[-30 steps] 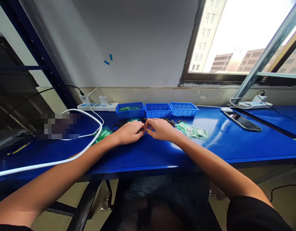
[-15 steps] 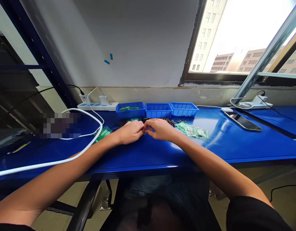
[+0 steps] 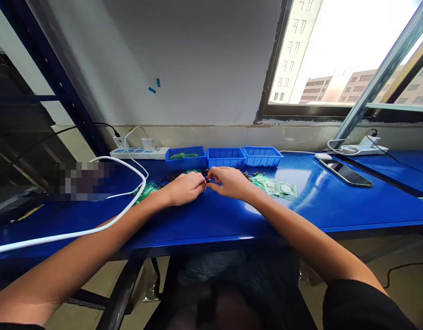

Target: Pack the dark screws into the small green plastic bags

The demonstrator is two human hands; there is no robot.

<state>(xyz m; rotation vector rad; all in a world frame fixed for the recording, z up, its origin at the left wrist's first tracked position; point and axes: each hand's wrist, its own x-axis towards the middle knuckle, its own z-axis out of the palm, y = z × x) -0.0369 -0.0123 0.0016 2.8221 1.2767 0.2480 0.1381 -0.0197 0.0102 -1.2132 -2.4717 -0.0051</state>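
Over the blue table (image 3: 197,224), my left hand (image 3: 187,189) and my right hand (image 3: 228,182) meet fingertip to fingertip. The left fingers are pressed together around something too small to make out. My right thumb and forefinger curl toward the same spot, pinching at a small dark piece whose kind I cannot tell. Just behind the hands lies a loose pile of small dark parts (image 3: 172,176), partly hidden by them. Green plastic packets (image 3: 275,187) lie to the right of my right hand, and more green material (image 3: 147,190) shows beside my left wrist.
Three blue bins stand along the back: the left bin (image 3: 186,162) holds green packets, beside a middle bin (image 3: 226,164) and a right bin (image 3: 263,162). A white cable (image 3: 94,230) arches over my left forearm. A phone (image 3: 347,172) and power strips (image 3: 159,153) lie farther out.
My right thumb and forefinger have opened slightly apart from my left fingertips. Both hands otherwise stay in the same place, and the view has shifted a little.
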